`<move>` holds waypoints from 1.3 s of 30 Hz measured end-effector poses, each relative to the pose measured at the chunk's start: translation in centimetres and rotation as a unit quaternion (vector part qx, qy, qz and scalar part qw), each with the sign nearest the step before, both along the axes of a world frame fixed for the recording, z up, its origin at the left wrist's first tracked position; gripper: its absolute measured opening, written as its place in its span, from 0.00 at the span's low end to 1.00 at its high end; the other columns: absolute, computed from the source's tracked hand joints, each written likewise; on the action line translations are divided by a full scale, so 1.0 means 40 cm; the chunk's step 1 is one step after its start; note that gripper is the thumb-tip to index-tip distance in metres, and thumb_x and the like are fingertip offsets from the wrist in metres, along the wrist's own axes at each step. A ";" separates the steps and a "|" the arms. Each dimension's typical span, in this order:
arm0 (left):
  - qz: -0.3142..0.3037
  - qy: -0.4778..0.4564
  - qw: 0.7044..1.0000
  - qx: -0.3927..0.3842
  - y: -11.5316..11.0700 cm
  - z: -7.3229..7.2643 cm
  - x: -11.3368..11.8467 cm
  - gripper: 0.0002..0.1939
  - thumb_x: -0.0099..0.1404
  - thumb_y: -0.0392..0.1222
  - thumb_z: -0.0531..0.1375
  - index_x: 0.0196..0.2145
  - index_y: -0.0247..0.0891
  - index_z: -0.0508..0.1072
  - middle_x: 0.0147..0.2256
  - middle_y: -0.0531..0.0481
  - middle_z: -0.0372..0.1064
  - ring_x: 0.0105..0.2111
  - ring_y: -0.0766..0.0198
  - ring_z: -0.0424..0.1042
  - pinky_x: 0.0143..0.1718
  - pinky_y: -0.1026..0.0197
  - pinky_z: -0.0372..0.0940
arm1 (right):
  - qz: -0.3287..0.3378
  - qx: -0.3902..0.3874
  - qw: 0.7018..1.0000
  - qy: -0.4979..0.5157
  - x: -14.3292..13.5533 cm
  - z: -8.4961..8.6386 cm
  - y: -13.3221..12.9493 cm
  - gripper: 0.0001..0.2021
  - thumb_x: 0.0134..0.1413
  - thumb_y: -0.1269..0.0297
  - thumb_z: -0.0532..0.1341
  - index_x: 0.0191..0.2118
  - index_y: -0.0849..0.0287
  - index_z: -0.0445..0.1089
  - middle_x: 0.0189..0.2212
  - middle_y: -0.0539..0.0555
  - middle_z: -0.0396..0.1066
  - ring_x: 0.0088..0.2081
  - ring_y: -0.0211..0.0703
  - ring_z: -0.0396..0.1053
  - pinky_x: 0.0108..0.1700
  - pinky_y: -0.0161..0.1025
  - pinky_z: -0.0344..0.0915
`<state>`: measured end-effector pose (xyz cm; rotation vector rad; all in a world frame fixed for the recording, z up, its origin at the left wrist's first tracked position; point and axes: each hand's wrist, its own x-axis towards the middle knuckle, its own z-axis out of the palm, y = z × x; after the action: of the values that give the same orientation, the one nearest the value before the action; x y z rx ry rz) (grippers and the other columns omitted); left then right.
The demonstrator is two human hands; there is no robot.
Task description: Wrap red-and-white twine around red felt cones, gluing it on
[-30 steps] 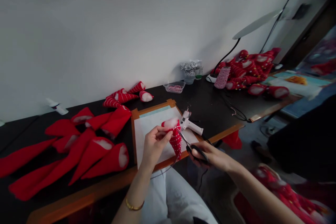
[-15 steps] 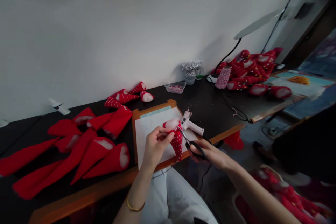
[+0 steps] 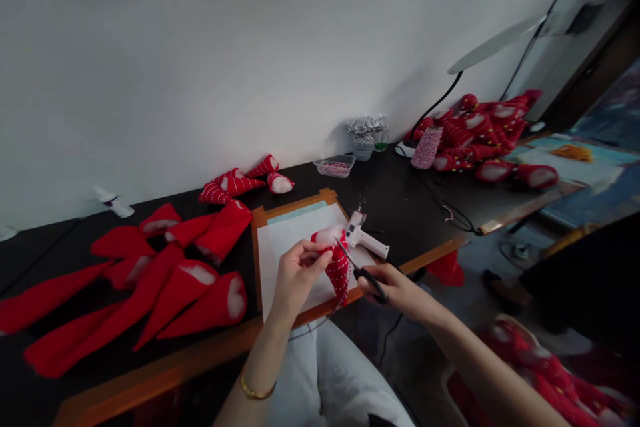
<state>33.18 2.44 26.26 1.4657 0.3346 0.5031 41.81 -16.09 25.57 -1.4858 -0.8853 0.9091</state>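
Between the fingers of my left hand (image 3: pixel 299 273) is the rim of a red cone (image 3: pixel 339 271) wound with red-and-white string, its white stuffed end facing up. My right hand (image 3: pixel 399 290) grips black-handled scissors (image 3: pixel 371 282), whose blade tips touch the cone near its rim. A white glue gun (image 3: pixel 369 238) lies just beyond the scissors, at the right side of a white sheet (image 3: pixel 280 251) on a wood-edged board. A string trails from the cone's lower tip toward my lap.
Plain red cones (image 3: pixel 170 293) lie at left, string-wound ones (image 3: pixel 233 185) behind. A clear tray (image 3: pixel 335 167), foil-topped cup (image 3: pixel 363 140), string spool (image 3: pixel 427 149), lamp (image 3: pixel 493 47) and decorated red pile (image 3: pixel 480 130) stand farther back. A basket of red pieces (image 3: pixel 545 363) sits low right.
The scissor handles have come closer together, and the blade tips have shifted slightly left over the cone's rim. My left hand has barely moved.
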 end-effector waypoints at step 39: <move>0.089 -0.035 0.995 0.010 0.095 -0.014 -0.014 0.15 0.55 0.45 0.70 0.37 0.35 0.75 0.33 0.48 0.78 0.32 0.65 0.76 0.37 0.65 0.70 | -0.007 0.026 0.997 -0.070 -0.032 -0.198 0.132 0.12 0.53 0.57 0.65 0.30 0.62 0.73 0.24 0.50 0.70 0.24 0.35 0.63 0.27 0.32 0.60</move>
<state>32.60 6.23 25.72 1.4415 0.4078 0.7003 40.51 -10.80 17.64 -1.5228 -0.9923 0.7727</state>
